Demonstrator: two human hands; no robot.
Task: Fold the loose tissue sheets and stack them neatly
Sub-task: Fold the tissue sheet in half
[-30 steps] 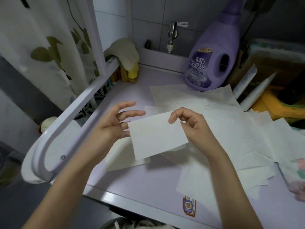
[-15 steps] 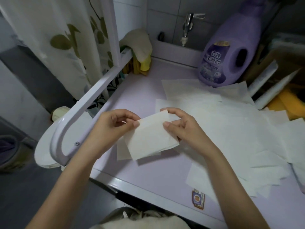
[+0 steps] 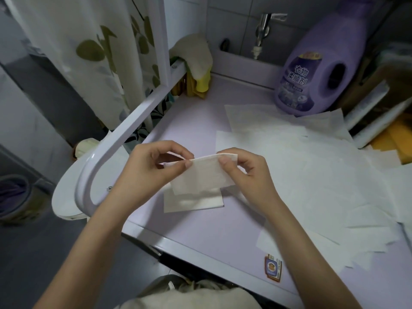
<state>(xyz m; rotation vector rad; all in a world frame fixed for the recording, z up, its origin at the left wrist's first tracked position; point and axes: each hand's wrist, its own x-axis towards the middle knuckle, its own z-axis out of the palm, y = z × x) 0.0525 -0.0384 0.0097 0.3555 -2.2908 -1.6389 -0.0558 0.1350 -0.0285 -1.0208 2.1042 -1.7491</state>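
While pinching the half-folded tissue sheet point(image 3: 201, 177) by its top crease, fingers of left hand point(image 3: 151, 168) and right hand point(image 3: 244, 172) both clamped on it, mid-frame, just above the folded stack point(image 3: 194, 203) on the bench point(image 3: 200, 239). Perhaps only one or two folded. Plenty of loose sheets point(image 3: 316, 175) left, right of frame.

Wears pale cream, creased cloth point(image 3: 189, 296), seen at the bottom edge. Leaves both forearms point(image 3: 107, 224) bare down to left hand point(image 3: 153, 168) and right hand point(image 3: 245, 172); thumbnails point(image 3: 188, 164) short, plain.
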